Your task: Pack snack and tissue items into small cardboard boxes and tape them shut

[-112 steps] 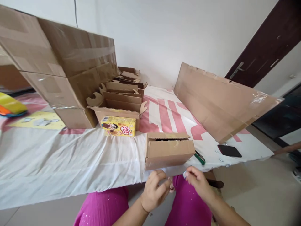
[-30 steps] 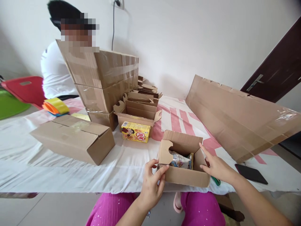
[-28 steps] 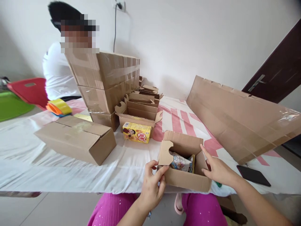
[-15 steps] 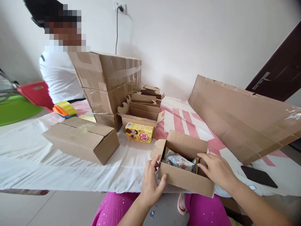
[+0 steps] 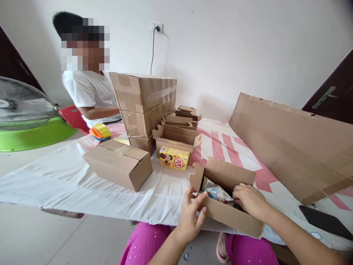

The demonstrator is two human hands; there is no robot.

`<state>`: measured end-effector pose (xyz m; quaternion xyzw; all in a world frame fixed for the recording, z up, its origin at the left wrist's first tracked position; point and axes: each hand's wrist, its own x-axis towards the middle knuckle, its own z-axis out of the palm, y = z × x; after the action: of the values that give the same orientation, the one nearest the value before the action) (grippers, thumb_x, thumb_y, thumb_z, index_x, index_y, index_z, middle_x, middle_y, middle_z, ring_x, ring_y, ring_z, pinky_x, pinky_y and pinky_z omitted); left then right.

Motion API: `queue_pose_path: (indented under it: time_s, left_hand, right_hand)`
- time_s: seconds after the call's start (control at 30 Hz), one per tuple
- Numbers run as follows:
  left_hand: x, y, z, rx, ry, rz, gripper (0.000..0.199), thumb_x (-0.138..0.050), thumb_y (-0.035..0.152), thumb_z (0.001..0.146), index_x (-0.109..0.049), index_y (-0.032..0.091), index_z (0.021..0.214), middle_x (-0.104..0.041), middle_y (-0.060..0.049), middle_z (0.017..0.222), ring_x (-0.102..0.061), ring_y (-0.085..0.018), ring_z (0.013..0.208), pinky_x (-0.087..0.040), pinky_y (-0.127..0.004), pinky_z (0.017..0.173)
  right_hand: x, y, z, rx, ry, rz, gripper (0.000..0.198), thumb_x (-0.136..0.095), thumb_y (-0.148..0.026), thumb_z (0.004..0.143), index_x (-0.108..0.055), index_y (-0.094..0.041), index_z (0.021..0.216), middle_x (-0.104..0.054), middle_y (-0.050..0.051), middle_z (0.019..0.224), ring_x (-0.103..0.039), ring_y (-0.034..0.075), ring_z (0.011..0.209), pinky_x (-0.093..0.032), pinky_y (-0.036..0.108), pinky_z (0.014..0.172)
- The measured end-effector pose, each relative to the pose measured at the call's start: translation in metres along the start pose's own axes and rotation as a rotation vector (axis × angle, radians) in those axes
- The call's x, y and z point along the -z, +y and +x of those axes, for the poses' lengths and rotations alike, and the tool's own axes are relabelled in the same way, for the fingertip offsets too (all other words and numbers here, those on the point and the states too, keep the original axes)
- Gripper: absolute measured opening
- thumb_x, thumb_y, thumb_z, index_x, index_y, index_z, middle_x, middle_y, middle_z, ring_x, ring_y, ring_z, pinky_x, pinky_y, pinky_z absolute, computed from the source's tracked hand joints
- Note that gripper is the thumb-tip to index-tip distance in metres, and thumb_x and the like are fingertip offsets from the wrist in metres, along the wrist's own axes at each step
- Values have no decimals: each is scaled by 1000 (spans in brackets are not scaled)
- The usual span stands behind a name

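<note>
An open cardboard box (image 5: 234, 218) stands at the table's front edge, its flaps raised. Inside it lies a shiny, printed snack bag (image 5: 216, 191), partly hidden by the walls. My left hand (image 5: 191, 217) grips the box at its front left corner, with the index fingertip over the front wall's rim and the thumb outside. My right hand (image 5: 249, 200) reaches into the box with curled fingers at the bag's right end; the fingertips are hidden.
Left of the box stand a yellow printed carton (image 5: 174, 159) and a closed cardboard box (image 5: 118, 162). Behind are several open boxes (image 5: 176, 138) and stacked taped cartons (image 5: 149, 94). A large cardboard panel (image 5: 289, 143) and a black phone (image 5: 325, 221) are right. A person (image 5: 93, 92) sits behind the stack.
My right hand has gone deeper into the box, its fingers now curled at the bag. My left index finger has come over the front rim. The view has swung left.
</note>
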<state>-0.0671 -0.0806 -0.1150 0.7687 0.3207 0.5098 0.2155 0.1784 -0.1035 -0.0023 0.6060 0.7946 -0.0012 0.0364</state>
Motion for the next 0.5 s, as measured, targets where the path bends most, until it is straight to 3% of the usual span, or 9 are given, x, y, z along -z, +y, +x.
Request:
queue_pose_path:
  time_s: [0.13, 0.23, 0.43, 0.5]
  left_hand:
    - [9, 11, 1, 61, -101, 48, 45, -53, 22, 87, -49, 26, 132, -38, -12, 129, -49, -25, 116, -49, -43, 95]
    - [17, 19, 2, 139, -158, 30, 34, -58, 31, 87, -56, 24, 120, -45, -9, 111, -53, -24, 103, -51, -42, 88]
    - [22, 31, 1, 247, -148, -46, 21, -60, 29, 84, -59, 23, 105, -51, -7, 104, -55, -21, 94, -52, -37, 82]
    - [27, 32, -1, 289, -137, -52, 17, -63, 27, 81, -61, 23, 98, -54, -6, 99, -56, -21, 90, -52, -34, 77]
  right_hand:
    - [-4, -3, -11, 52, 350, 128, 27, -43, -14, 91, -66, -22, 82, -66, 8, 110, -59, 23, 102, -50, 40, 87]
    - [-8, -3, -21, 69, 611, 242, 23, -41, -18, 94, -63, -22, 91, -58, 10, 126, -56, 23, 114, -49, 42, 93]
    - [-22, -4, -41, -40, 916, 544, 13, -44, -26, 96, -57, -23, 96, -50, 12, 138, -53, 25, 124, -46, 44, 101]
    - [-26, -5, -51, -135, 999, 685, 14, -45, -31, 95, -57, -23, 97, -52, 12, 137, -52, 26, 126, -43, 47, 103]
